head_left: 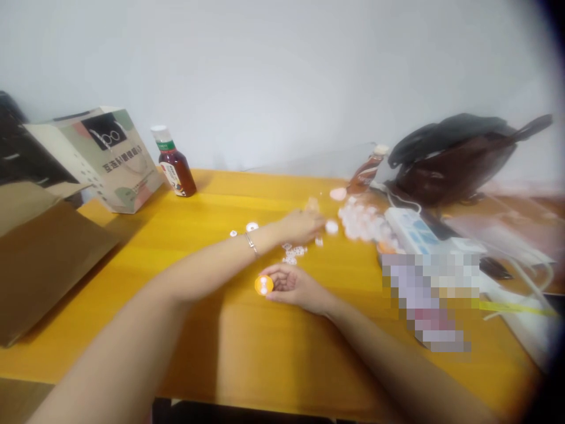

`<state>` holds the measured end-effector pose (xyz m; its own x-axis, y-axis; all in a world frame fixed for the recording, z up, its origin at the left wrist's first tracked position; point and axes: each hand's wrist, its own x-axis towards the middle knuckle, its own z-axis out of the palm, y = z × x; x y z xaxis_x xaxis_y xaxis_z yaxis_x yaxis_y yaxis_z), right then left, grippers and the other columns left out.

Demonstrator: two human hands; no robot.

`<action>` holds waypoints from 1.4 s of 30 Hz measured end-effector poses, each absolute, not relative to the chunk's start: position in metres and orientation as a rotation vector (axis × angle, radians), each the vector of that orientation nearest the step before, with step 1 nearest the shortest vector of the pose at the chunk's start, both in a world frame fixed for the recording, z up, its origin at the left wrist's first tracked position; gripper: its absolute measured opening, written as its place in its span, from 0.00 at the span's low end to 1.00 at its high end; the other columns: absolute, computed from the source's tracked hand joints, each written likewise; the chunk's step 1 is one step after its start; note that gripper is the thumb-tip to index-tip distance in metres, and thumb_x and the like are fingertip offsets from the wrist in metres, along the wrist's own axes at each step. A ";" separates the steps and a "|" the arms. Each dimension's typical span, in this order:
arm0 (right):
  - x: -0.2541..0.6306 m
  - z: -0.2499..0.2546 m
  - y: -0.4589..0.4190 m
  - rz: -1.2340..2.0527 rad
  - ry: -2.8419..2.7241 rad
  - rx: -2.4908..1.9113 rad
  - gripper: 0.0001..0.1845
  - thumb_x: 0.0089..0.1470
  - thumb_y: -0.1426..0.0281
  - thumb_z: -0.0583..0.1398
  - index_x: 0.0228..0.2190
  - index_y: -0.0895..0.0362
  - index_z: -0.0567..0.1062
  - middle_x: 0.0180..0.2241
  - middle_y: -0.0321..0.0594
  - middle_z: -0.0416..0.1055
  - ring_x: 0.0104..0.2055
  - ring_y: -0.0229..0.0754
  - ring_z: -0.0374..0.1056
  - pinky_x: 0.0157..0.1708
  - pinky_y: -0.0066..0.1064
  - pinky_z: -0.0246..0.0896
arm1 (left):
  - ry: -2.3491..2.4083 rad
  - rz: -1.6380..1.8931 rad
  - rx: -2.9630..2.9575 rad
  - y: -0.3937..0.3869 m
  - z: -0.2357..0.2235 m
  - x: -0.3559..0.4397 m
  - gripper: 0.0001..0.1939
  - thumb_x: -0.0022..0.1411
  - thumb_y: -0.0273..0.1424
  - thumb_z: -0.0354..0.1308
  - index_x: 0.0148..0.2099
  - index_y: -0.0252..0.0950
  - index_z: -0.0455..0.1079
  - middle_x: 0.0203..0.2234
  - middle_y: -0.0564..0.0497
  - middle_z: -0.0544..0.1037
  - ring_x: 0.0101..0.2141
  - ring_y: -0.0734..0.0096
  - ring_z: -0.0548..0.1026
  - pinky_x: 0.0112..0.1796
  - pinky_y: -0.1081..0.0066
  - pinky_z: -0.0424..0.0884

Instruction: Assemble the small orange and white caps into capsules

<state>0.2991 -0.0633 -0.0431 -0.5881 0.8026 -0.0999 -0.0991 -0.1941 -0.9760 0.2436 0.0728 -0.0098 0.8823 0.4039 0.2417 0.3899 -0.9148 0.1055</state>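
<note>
My right hand (298, 288) is closed around a small round orange object (263, 285) with a shiny top, held by the fingertips and thumb low over the table. My left arm, with a bracelet (251, 242) at the wrist, crosses in front of it to the right. Beyond, my left hand (304, 225) is low over the table, its fingers smeared by motion, beside a white round piece (331, 227). Between my hands lie several small white patterned pieces (291, 254). A white ring-like disc (252, 227) lies behind my left forearm.
At the left stand a cardboard box (48, 259), a paper bag (119, 159) and a dark red bottle (177, 171). A cluster of whitish round things (359, 219), a tilted brown bottle (365, 172), a power strip (412, 229) and a dark bag (459, 159) occupy the right.
</note>
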 end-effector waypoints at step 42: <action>0.293 -0.040 -0.065 1.606 -1.434 -0.948 0.18 0.40 0.68 0.65 0.36 0.56 0.70 0.33 0.37 0.72 0.33 0.35 0.68 0.42 0.33 0.62 | 0.720 0.813 1.498 -0.035 -0.025 0.080 0.15 0.56 0.30 0.56 0.47 0.36 0.65 0.41 0.47 0.73 0.41 0.69 0.71 0.45 0.65 0.67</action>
